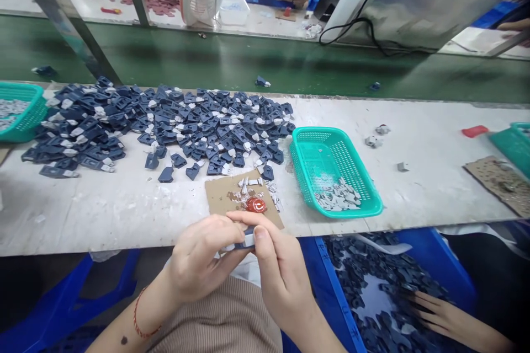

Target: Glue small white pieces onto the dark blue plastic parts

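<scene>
Plastic piece (247, 240) in the person's two hands, held just in front of the near edge of the bench: its body is dark blue, with a smaller whitish part showing on the side facing up. Fingers cover most of it, so I can't make out its full outline.

The left hand (202, 259) curls round from one side, thumb and fingers pinching the piece. The right hand (284, 270) comes in from the other, its thumb pressed on the whitish part and its fingers behind.

Across the long white bench (422, 193) spreads a big heap of blue pieces (215, 124), many with white bits attached. Below the bench, to the right, a blue crate (337, 287) holds more dark pieces, and another person's hand (439, 311) reaches into it. A green basket (362, 165) with small pale parts sits right of the heap. Just beyond the hands lies a square of cardboard (221, 196), its near edge partly hidden by them. On it are a glossy red blob (255, 205) and a few little white parts (253, 182).
</scene>
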`<state>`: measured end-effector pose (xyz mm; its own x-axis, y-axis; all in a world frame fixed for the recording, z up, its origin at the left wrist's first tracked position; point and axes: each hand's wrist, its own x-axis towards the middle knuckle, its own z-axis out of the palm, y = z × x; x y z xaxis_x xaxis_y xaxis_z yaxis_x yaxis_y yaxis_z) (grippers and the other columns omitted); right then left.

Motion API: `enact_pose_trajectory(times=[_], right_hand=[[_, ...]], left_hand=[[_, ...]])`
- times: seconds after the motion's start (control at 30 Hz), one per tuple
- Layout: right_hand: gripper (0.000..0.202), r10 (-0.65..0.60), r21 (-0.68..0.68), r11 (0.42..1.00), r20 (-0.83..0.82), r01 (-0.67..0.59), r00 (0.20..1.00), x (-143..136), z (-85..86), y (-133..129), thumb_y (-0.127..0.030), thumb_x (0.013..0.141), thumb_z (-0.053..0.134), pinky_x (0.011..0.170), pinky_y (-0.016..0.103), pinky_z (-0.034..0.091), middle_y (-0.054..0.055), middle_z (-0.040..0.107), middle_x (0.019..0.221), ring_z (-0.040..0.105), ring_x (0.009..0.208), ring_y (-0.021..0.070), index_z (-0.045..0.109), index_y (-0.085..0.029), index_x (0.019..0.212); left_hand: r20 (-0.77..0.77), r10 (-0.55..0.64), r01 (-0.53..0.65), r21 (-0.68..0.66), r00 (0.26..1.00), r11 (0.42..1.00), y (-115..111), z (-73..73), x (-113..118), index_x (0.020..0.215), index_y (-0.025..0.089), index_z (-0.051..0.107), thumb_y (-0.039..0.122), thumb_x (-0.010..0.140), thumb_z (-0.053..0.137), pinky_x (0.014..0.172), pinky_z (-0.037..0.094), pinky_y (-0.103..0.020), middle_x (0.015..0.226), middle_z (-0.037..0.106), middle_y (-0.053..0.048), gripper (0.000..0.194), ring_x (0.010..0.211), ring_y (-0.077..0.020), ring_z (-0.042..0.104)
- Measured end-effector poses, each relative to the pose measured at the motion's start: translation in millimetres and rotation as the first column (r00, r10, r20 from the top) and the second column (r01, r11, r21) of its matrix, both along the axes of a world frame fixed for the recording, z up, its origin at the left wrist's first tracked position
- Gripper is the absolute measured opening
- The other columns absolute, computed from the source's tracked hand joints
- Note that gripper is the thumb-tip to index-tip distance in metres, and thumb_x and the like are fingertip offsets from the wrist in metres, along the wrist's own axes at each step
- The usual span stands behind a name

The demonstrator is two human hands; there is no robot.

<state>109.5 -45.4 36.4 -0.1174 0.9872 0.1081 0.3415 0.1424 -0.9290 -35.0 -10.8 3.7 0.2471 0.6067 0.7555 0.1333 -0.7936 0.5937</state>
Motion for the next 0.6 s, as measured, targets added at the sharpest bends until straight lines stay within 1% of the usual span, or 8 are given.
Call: enact_pose_trajectory(times=[0.17, 0.27, 0.33, 0.4, 0.47, 0.5, 0.57, 0.6], right_hand=[[0.035, -0.021, 0.021, 1.000, 0.022, 0.021, 1.000, -1.0, -3.7, -2.1, -0.024, 0.102, 0.033, 0.091, 0.025, 0.048, 0.003, 0.070, 0.114, 0.064, 0.104, 0.0142, 0.062, -0.023, 0.121], [0.037, -0.077, -0.073, 0.995, -0.110, 0.070, 0.991, -3.6, -6.6, -4.1, -0.031, 0.103, 0.033, 0.088, 0.027, 0.050, 0.005, 0.071, 0.113, 0.066, 0.102, 0.0162, 0.066, -0.022, 0.117], [0.044, -0.110, -0.194, 0.979, -0.202, 0.071, 0.973, -2.0, -7.9, -3.3, -0.038, 0.103, 0.029, 0.076, 0.027, 0.053, 0.005, 0.073, 0.105, 0.068, 0.089, 0.0161, 0.068, -0.021, 0.115], [0.051, -0.113, -0.260, 0.964, -0.202, 0.058, 0.973, 7.6, -8.0, 1.0, -0.042, 0.103, 0.025, 0.063, 0.026, 0.051, 0.004, 0.072, 0.083, 0.064, 0.069, 0.0145, 0.069, -0.020, 0.116], [0.048, -0.135, -0.227, 0.967, -0.080, 0.113, 0.988, 28.7, -6.4, 9.8, -0.042, 0.102, 0.030, 0.061, 0.027, 0.049, 0.001, 0.064, 0.066, 0.058, 0.060, 0.0145, 0.069, -0.018, 0.117], [0.044, -0.179, -0.172, 0.969, 0.014, 0.179, 0.984, 43.6, -5.2, 15.7, -0.041, 0.100, 0.036, 0.064, 0.029, 0.049, 0.001, 0.063, 0.066, 0.059, 0.062, 0.0155, 0.070, -0.018, 0.114], [0.034, -0.310, -0.048, 0.942, 0.248, 0.331, 0.918, 79.6, -3.0, 30.0, -0.036, 0.095, 0.047, 0.071, 0.032, 0.049, 0.005, 0.069, 0.083, 0.063, 0.076, 0.0192, 0.070, -0.018, 0.111], [0.032, -0.342, 0.012, 0.932, 0.359, 0.362, 0.868, 98.8, -2.6, 37.8, -0.034, 0.092, 0.049, 0.074, 0.034, 0.049, 0.007, 0.070, 0.094, 0.064, 0.082, 0.0211, 0.070, -0.018, 0.109]], left_hand=[[-0.070, 0.036, -0.032, 0.054, 0.997, 0.998, -2.3, -1.6, -1.2, 0.100, 0.011, 0.063, 0.001, 0.082, 0.064, 0.075, 0.059, -0.027, 0.081, 0.069, -0.005, 0.020, 0.081, -0.0155, 0.067], [-0.084, 0.006, -0.004, 0.023, 0.996, 1.000, -3.0, -4.4, -1.4, 0.105, 0.013, 0.066, 0.000, 0.083, 0.062, 0.074, 0.059, -0.027, 0.088, 0.070, -0.006, 0.026, 0.086, -0.0163, 0.067], [-0.085, -0.034, 0.033, -0.011, 0.996, 0.999, -1.5, -4.1, -0.9, 0.112, 0.014, 0.066, 0.001, 0.084, 0.063, 0.073, 0.059, -0.027, 0.091, 0.071, -0.006, 0.031, 0.085, -0.0159, 0.067], [-0.087, -0.055, 0.052, -0.043, 0.995, 0.998, 2.1, -1.7, -1.1, 0.113, 0.015, 0.066, 0.002, 0.083, 0.064, 0.071, 0.059, -0.025, 0.090, 0.072, -0.006, 0.032, 0.082, -0.0151, 0.068], [-0.082, -0.039, 0.033, -0.076, 0.996, 0.997, 8.5, 1.9, -3.2, 0.107, 0.016, 0.068, 0.002, 0.082, 0.065, 0.070, 0.058, -0.022, 0.088, 0.072, -0.005, 0.029, 0.078, -0.0138, 0.069], [-0.079, -0.022, 0.014, -0.093, 0.997, 0.996, 12.8, 3.6, -5.2, 0.104, 0.017, 0.069, 0.002, 0.082, 0.066, 0.069, 0.058, -0.022, 0.087, 0.072, -0.005, 0.027, 0.077, -0.0133, 0.069], [-0.087, 0.018, -0.030, -0.132, 0.996, 0.991, 24.1, 6.4, -10.5, 0.101, 0.018, 0.070, 0.003, 0.081, 0.067, 0.067, 0.057, -0.021, 0.086, 0.073, -0.004, 0.026, 0.074, -0.0130, 0.069], [-0.096, 0.042, -0.056, -0.151, 0.994, 0.987, 30.9, 7.4, -13.5, 0.100, 0.019, 0.071, 0.004, 0.081, 0.067, 0.064, 0.056, -0.022, 0.085, 0.072, -0.004, 0.025, 0.071, -0.0130, 0.068]])
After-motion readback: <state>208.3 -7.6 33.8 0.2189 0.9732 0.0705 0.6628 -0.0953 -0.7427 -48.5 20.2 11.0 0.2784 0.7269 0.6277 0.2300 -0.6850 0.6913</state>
